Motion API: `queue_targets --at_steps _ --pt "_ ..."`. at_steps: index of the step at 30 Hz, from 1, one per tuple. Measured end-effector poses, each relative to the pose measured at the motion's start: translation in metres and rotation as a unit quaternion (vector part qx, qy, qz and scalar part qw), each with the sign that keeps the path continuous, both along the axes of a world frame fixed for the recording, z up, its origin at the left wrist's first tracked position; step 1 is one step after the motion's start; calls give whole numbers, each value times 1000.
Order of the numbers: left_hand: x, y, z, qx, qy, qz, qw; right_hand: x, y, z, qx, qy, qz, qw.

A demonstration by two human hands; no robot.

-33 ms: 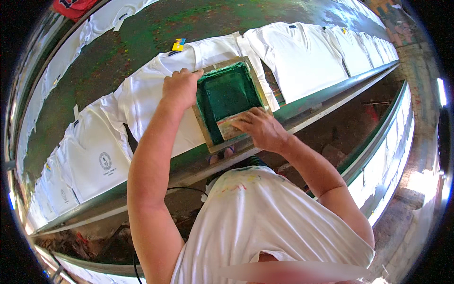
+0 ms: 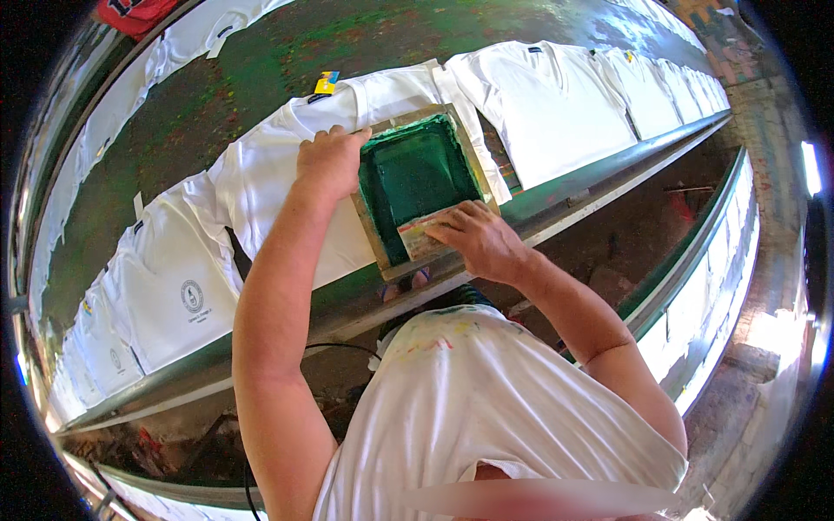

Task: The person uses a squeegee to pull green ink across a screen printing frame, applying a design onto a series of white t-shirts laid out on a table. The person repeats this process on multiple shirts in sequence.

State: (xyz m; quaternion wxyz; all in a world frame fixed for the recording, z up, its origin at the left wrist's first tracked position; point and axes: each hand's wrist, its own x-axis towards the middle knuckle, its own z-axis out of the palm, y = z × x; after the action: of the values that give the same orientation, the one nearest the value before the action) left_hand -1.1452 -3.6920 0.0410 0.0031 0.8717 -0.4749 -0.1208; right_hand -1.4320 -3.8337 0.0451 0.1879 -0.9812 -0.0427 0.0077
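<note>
A wooden-framed printing screen (image 2: pixel 368 233) with dark green mesh and green ink round its inner edges lies tilted over the front of a white T-shirt (image 2: pixel 261 169). My left hand (image 2: pixel 334 161) is closed on the frame's far left corner. Inside the near end of the frame, my right hand (image 2: pixel 486 243) grips a squeegee (image 2: pixel 419 240) with a worn, paint-stained handle. The squeegee's lower edge rests at the mesh; its blade is hidden. What lies on the shirt beneath the screen cannot be seen.
A white T-shirt (image 2: pixel 165 282) with a round dark print lies to the left. Another, plain T-shirt (image 2: pixel 556 113) lies to the right, with several more along the long green table (image 2: pixel 382 48). A yellow-and-blue tag (image 2: pixel 326 83) sits at the collar. A second table (image 2: pixel 695 278) stands at right.
</note>
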Motion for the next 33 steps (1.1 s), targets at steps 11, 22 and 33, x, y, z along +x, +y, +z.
queue_targets --at_steps 11,22,33 --pt "-2 -6 2 -3 -7 23 1000 48 -63 17 81 84 107 987" --pt "-9 -8 0 11 -40 45 998 137 -100 -22 45 -132 57 989" --pt "-7 -4 0 -22 -7 44 999 90 -84 -20 0 -95 102 990"
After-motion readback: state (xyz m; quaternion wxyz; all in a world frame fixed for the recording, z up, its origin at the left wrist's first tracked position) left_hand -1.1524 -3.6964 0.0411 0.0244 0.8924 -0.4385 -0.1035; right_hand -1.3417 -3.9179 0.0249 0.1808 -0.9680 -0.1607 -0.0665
